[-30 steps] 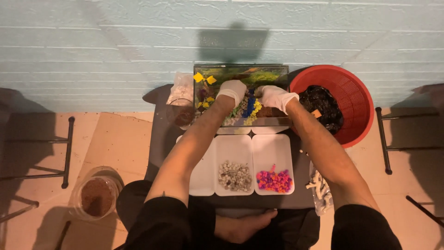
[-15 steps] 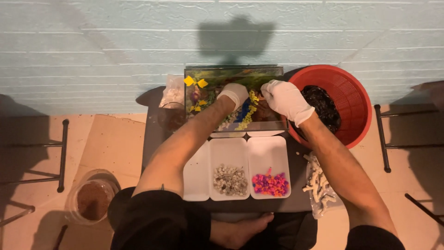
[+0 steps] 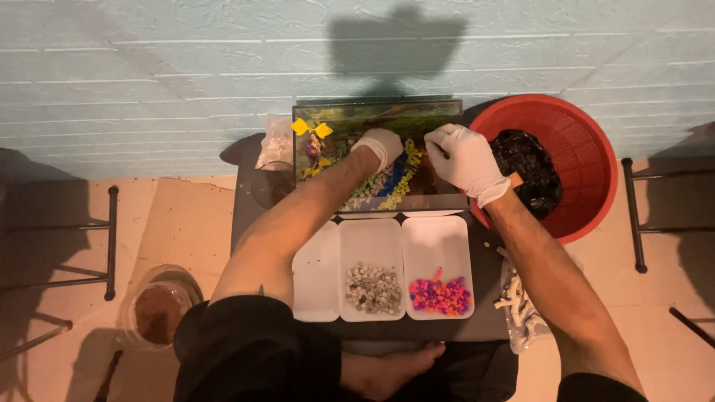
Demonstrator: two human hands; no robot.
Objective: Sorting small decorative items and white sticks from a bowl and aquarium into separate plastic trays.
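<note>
Left hand: the left hand (image 3: pixel 381 146) wears a white glove. It is down inside the glass tank (image 3: pixel 447 112), at about 12 o'clock on the worktop (image 3: pixel 246 216). The fingers are curled and rest on the coloured pebbles. I cannot tell if it has hold of any.

Right hand: the right hand (image 3: pixel 465 160) also wears a white glove. It sits over the tank's right end, at about 1 o'clock. The fingers are bent into a loose fist. I cannot tell if anything is inside it.

Glass tank: it stands at the far edge of the worktop, close to the blue wall (image 3: pixel 149 67). Inside are bands of white, blue and yellow pebbles (image 3: pixel 395 182), some green plants and a yellow shape (image 3: pixel 311 128) at the left end.

White tray: the white tray (image 3: pixel 316 275) lies just in front of the tank, at 6 o'clock. It has three parts. The left part is bare, the middle part holds grey stones (image 3: pixel 372 286), and the right part holds pink and orange stones (image 3: pixel 441 295).

Red basket: the red basket (image 3: pixel 581 149) is at 2 o'clock, just beside the tank. Dark lumps (image 3: pixel 525 167) fill its middle.

Bags: one clear bag (image 3: pixel 275 145) is at 10 o'clock, touching the tank. Another bag of white bits (image 3: pixel 518 313) is at 4 o'clock.

Floor: a clear tub of brown stuff (image 3: pixel 156 313) sits at 8 o'clock. A bare foot (image 3: pixel 387 368) shows below the tray.
</note>
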